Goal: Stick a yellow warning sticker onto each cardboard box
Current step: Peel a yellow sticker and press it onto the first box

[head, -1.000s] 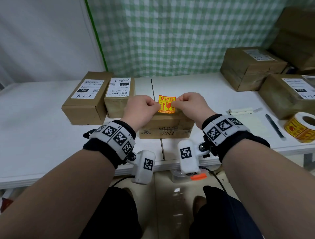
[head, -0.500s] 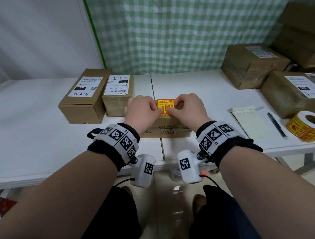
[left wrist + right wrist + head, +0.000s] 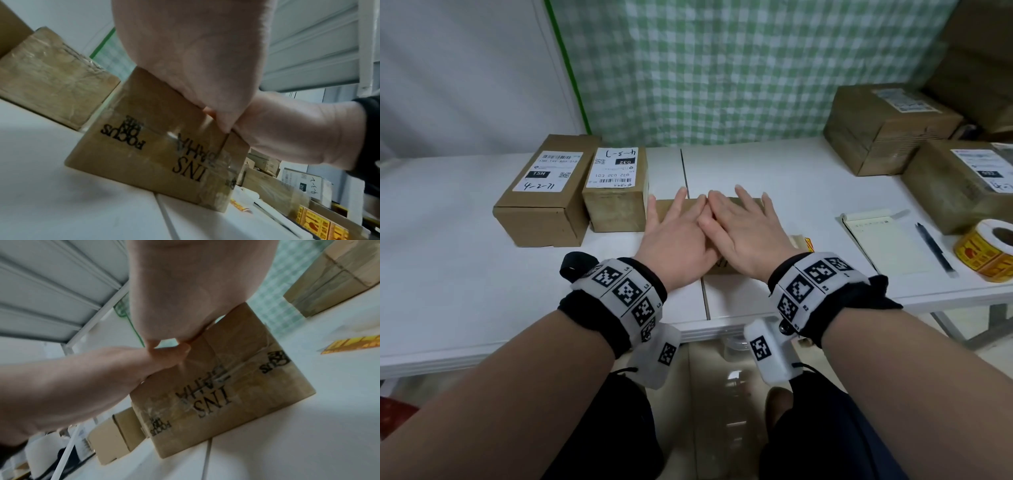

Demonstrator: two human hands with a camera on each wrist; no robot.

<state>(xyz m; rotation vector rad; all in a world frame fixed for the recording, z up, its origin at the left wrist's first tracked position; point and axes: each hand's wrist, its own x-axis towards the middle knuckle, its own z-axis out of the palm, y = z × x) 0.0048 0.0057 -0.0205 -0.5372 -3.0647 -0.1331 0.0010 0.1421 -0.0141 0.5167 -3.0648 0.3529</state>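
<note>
A small brown cardboard box (image 3: 666,207) printed with black letters lies at the table's middle. Both hands lie flat on its top, fingers straight and spread. My left hand (image 3: 674,231) covers the left half and my right hand (image 3: 744,228) the right half, thumbs touching. The yellow warning sticker is hidden beneath the palms; only an orange sliver (image 3: 208,112) shows under the left palm in the left wrist view. The right wrist view shows the box's front face (image 3: 236,386) with the right palm (image 3: 185,288) pressed on its top edge.
Two labelled boxes (image 3: 544,195) (image 3: 616,195) stand just left of the hands. Two bigger boxes (image 3: 887,126) (image 3: 962,185) sit at the right rear. A sticker roll (image 3: 988,250), a notepad (image 3: 876,240) and a pen (image 3: 935,246) lie at the right. A backing strip (image 3: 803,241) lies by the right wrist.
Both hands held the sticker by its edges above the box, lowered it onto the top, then let go and flattened over it.
</note>
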